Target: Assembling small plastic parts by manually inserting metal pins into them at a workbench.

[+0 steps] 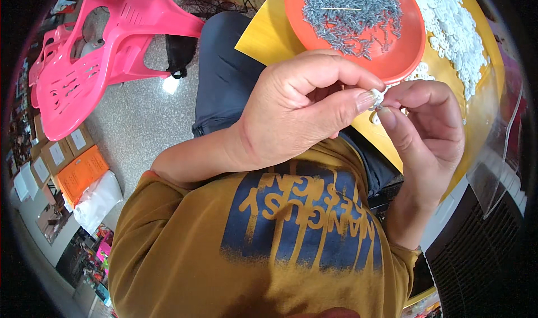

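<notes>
My left hand (305,107) pinches a small white plastic piece (377,97) between thumb and forefinger, in front of my body. From the other side my right hand (428,124) brings thumb and forefinger together right against that piece. Whatever lies between the right fingertips is too small and covered to make out. Just beyond the hands stands a red-orange plastic bowl (300,23) with a great many small grey, metallic-looking pieces (356,15) in it. A thin pale stick lies across them.
The bowl rests on a yellow tabletop (269,32). A large heap of small white plastic pieces (457,32) spreads to its right, with more beneath my hands. A pink plastic chair (84,65) stands at left, above cardboard boxes (56,155), an orange package (84,172) and a white plastic bag (98,200).
</notes>
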Available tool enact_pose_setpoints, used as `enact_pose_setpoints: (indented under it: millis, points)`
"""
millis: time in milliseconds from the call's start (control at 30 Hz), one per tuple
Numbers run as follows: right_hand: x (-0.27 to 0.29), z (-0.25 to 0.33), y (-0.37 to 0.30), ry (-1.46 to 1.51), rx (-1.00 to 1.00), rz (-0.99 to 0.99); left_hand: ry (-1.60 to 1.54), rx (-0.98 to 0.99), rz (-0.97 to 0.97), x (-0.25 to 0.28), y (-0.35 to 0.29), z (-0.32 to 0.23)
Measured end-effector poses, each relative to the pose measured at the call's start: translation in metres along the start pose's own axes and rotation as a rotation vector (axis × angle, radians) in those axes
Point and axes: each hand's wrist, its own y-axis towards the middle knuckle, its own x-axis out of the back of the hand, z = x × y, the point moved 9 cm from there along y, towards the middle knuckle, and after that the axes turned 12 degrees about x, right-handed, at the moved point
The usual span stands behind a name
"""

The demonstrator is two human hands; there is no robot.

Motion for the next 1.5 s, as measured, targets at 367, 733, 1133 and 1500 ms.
enact_pose_setpoints:
  millis: [367,733,1133,1500]
  points:
    - [-0.001,0.006,-0.001,-0.110,0.042,0.008,0.030,-0.111,0.016,-0.001,-0.002,-0.007]
    - [-0.006,0.008,-0.001,-0.289,0.057,0.053,0.223,-0.246,-0.034,-0.002,-0.007,-0.005]
    - [-0.001,0.003,-0.010,-0.087,0.019,-0.160,-0.197,0.026,-0.007,0.001,0.003,0.010]
    - [0.001,-0.016,-0.027,-0.165,-0.129,-0.254,-0.130,0.008,-0.017,-0.005,-0.002,0.020]
